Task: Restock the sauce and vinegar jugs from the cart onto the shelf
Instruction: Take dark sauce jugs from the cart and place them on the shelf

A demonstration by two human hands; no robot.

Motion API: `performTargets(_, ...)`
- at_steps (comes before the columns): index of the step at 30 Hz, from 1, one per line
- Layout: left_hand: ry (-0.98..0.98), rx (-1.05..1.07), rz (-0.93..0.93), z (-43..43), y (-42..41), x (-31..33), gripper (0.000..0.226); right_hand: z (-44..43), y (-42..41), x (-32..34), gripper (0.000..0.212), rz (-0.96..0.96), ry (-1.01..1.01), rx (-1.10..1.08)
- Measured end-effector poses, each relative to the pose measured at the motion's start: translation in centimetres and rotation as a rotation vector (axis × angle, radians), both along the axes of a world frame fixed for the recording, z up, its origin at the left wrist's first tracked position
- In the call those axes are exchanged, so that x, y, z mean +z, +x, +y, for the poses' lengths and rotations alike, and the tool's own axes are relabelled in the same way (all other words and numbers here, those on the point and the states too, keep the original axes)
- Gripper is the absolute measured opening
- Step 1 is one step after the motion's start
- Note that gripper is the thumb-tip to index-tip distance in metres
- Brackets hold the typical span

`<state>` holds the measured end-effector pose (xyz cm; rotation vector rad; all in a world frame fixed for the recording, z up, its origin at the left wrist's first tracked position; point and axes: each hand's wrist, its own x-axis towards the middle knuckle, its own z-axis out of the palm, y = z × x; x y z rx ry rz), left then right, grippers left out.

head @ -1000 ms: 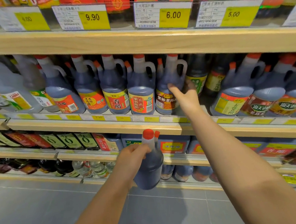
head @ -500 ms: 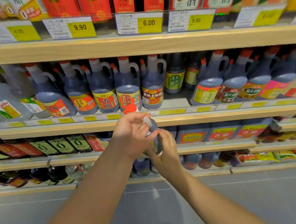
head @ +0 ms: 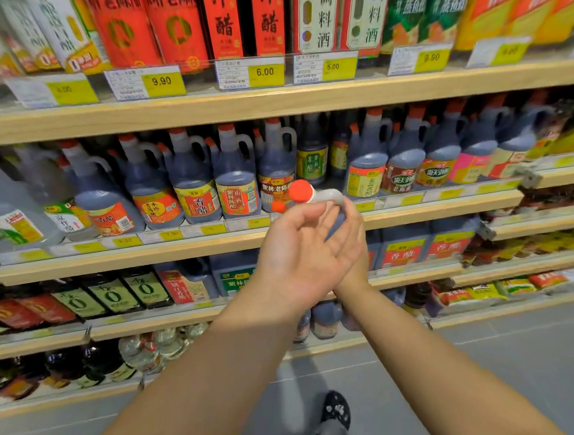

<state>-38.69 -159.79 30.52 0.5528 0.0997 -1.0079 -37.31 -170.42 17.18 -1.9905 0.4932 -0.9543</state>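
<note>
A dark vinegar jug (head: 334, 226) with a red cap (head: 300, 191) and a pale handle is held tilted in front of the middle shelf (head: 414, 210). My left hand (head: 301, 253) is in front of it, palm towards me, fingers loosely extended and lying against the jug. My right hand (head: 354, 263) is mostly hidden behind the left; it holds the jug's body from the right and below. Similar red-capped jugs (head: 235, 180) stand in a row on that shelf. Behind the held jug the front row has a gap, with a green-labelled bottle (head: 312, 161) further back.
Price tags (head: 265, 71) line the top shelf edge under red and white bottles. Lower shelves carry square dark jugs (head: 400, 250) and flat sauce bottles (head: 107, 294). Grey floor lies below, with my shoe (head: 336, 407) near the shelf base.
The jug has risen from the lower shelf level to the middle shelf edge and tilted. My right hand left the shelf jug and joined the held one. My left hand loosened its grip on the neck.
</note>
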Motion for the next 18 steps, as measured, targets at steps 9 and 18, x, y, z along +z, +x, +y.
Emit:
performTargets(9, 0.361, 0.111, -0.253, 0.1, 5.2, -4.7, 0.043, -6.3, 5.6, 1.7, 0.104, -0.104, 0.096, -0.015)
performTargets(18, 0.607, 0.211, -0.568, -3.8, 10.8, -8.0, 0.047, -9.9, 12.7, -1.1, 0.109, 0.045, 0.059, 0.031)
